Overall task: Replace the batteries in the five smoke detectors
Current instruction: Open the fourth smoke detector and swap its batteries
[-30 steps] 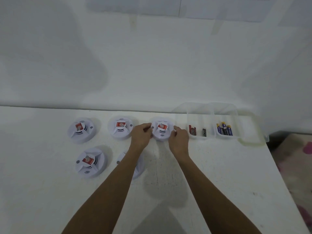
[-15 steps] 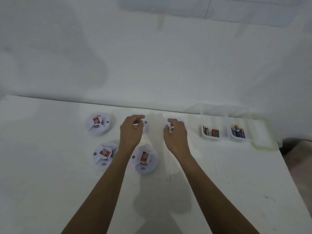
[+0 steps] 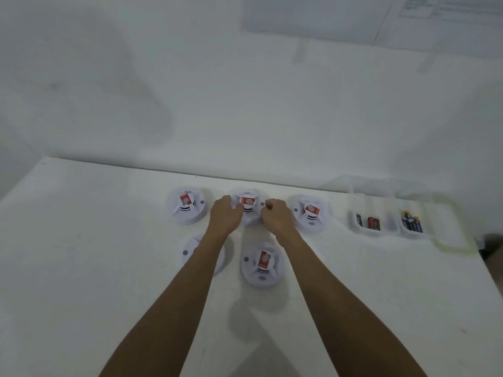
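Observation:
Five white round smoke detectors with red labels lie on the white table. My left hand [image 3: 226,215] and my right hand [image 3: 275,216] curl round the left and right edges of the back middle detector [image 3: 248,203], holding it between them. Other detectors lie at the back left [image 3: 186,205], the back right [image 3: 310,214] and the front right [image 3: 262,264]. My left forearm partly hides the front left detector [image 3: 188,251]. A clear plastic tray [image 3: 392,233] at the right holds red and black batteries [image 3: 368,222] and blue ones [image 3: 411,221] in separate compartments.
The table's back edge meets a white wall just behind the detectors. The right table edge runs close to the tray, with a dark floor area beyond it. Bare tabletop stretches to the left and toward me.
Both hands left the back right detector and moved left onto the back middle one. The camera view shifted, so everything now sits further right in the frame.

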{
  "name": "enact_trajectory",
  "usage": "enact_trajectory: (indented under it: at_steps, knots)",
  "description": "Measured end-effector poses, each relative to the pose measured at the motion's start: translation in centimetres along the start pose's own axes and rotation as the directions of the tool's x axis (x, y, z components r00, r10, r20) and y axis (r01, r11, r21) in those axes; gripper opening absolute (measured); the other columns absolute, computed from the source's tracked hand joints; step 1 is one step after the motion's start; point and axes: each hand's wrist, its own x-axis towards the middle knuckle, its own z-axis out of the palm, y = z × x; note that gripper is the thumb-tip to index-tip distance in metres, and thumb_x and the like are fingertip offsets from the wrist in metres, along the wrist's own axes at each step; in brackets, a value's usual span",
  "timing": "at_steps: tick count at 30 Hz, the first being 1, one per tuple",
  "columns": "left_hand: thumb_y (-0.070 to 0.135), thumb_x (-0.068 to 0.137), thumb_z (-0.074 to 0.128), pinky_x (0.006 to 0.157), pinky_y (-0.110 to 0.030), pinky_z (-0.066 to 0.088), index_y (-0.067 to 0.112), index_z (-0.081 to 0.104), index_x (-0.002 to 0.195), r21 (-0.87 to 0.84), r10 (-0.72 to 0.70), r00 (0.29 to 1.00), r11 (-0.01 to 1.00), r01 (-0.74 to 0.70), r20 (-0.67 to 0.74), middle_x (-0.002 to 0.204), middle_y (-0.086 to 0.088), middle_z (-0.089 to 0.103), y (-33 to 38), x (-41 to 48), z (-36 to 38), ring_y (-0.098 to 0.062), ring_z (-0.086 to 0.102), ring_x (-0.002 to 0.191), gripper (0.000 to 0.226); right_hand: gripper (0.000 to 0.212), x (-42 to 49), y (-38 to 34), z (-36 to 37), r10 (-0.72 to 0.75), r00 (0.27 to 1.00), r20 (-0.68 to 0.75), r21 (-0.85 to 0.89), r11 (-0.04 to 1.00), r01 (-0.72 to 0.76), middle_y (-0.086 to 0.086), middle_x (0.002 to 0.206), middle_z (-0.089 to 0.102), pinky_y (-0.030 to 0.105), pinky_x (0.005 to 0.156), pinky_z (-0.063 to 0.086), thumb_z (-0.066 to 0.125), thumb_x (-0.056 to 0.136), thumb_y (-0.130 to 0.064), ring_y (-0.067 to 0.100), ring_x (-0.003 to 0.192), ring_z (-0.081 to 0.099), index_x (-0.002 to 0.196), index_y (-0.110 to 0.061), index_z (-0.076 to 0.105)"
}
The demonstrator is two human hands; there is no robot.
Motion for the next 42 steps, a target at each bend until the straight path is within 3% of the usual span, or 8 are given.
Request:
enact_trajectory:
  at_steps: [4, 10, 14, 17, 23, 28, 35, 42]
  knots:
    - [0.021, 0.098, 0.046, 0.091, -0.041, 0.050, 0.000, 0.060, 0.110, -0.198, 0.038, 0.998, 0.979, -0.047, -0.047, 0.110, -0.016, 0.065, -0.1, -0.7, -0.6, -0.033, 0.060, 0.101, 0.028, 0.015, -0.2, 0.2, 0.0, 0.056, 0.998, -0.023, 0.234, 0.971, -0.049, 0.006, 0.094, 0.060, 0.032, 0.073, 0.051, 0.047, 0.090, -0.007, 0.022, 0.083, 0.059, 0.100, -0.008, 0.059]
    - [0.024, 0.098, 0.051, 0.088, -0.037, 0.055, 0.014, 0.058, 0.123, -0.602, 0.004, 0.988, 0.792, -0.098, -0.155, 0.120, 0.000, 0.061, 1.1, -3.6, -2.2, -0.021, 0.061, 0.109, 0.027, 0.021, -2.9, -0.4, -1.3, 0.017, 0.995, -0.098, 0.560, 0.828, 0.041, 0.010, 0.110, 0.064, 0.034, 0.083, 0.057, 0.054, 0.092, -0.016, 0.023, 0.101, 0.064, 0.113, -0.014, 0.055]
    - [0.020, 0.099, 0.053, 0.081, -0.023, 0.056, 0.022, 0.060, 0.109, -0.783, 0.060, 0.982, 0.596, -0.178, -0.177, 0.100, 0.016, 0.069, 2.3, -7.2, -3.5, -0.012, 0.065, 0.103, 0.013, 0.027, -6.7, -1.2, -2.6, -0.096, 0.977, -0.189, 0.597, 0.779, 0.192, 0.006, 0.115, 0.065, 0.034, 0.088, 0.056, 0.056, 0.094, -0.018, 0.020, 0.106, 0.064, 0.120, -0.010, 0.058]
    - [0.014, 0.100, 0.048, 0.090, -0.031, 0.052, 0.010, 0.056, 0.108, -0.935, 0.031, 0.997, 0.347, -0.075, -0.068, 0.104, -0.002, 0.065, 2.7, -9.2, -4.1, -0.022, 0.062, 0.104, 0.012, 0.022, -9.8, -1.7, -3.6, -0.183, 0.947, -0.264, 0.645, 0.696, 0.314, 0.003, 0.108, 0.067, 0.030, 0.086, 0.056, 0.057, 0.093, -0.009, 0.016, 0.103, 0.064, 0.114, -0.003, 0.062]
    - [0.030, 0.095, 0.046, 0.096, -0.042, 0.050, 0.010, 0.056, 0.126, -0.976, 0.185, 0.963, 0.133, 0.173, 0.196, 0.126, -0.014, 0.062, 3.4, -13.7, -5.1, -0.030, 0.059, 0.116, 0.039, 0.016, -14.2, -1.3, -4.4, -0.274, 0.880, -0.388, 0.568, 0.681, 0.463, -0.002, 0.104, 0.067, 0.046, 0.092, 0.052, 0.060, 0.090, -0.012, 0.018, 0.106, 0.062, 0.104, -0.007, 0.062]
    - [0.030, 0.093, 0.043, 0.106, -0.056, 0.035, 0.012, 0.051, 0.132, -0.953, 0.305, 0.915, -0.062, 0.296, 0.265, 0.134, -0.016, 0.057, 3.4, -16.1, -5.5, -0.036, 0.050, 0.127, 0.044, 0.016, -16.7, -1.6, -4.9, -0.466, 0.762, -0.449, 0.374, 0.677, 0.634, 0.006, 0.114, 0.063, 0.023, 0.090, 0.051, 0.053, 0.080, 0.002, 0.017, 0.115, 0.057, 0.095, 0.000, 0.061]
    - [0.033, 0.094, 0.039, 0.094, -0.041, 0.052, 0.012, 0.065, 0.123, -0.935, 0.374, 0.894, -0.149, 0.321, 0.247, 0.129, -0.012, 0.061, 2.9, -18.1, -6.2, -0.027, 0.060, 0.116, 0.044, 0.026, -19.4, -1.9, -5.5, -0.641, 0.651, -0.408, 0.150, 0.655, 0.740, 0.007, 0.122, 0.057, 0.041, 0.097, 0.049, 0.048, 0.081, -0.012, 0.022, 0.121, 0.052, 0.097, 0.003, 0.062]
    - [0.041, 0.088, 0.042, 0.098, -0.044, 0.047, 0.016, 0.050, 0.135, -0.913, 0.361, 0.881, -0.155, 0.379, 0.304, 0.134, -0.012, 0.056, 2.6, -18.9, -5.7, -0.031, 0.055, 0.118, 0.054, 0.021, -20.9, -1.4, -5.1, -0.717, 0.548, -0.431, -0.108, 0.644, 0.758, 0.011, 0.117, 0.062, 0.024, 0.100, 0.042, 0.057, 0.084, -0.015, 0.017, 0.118, 0.054, 0.094, 0.001, 0.066]
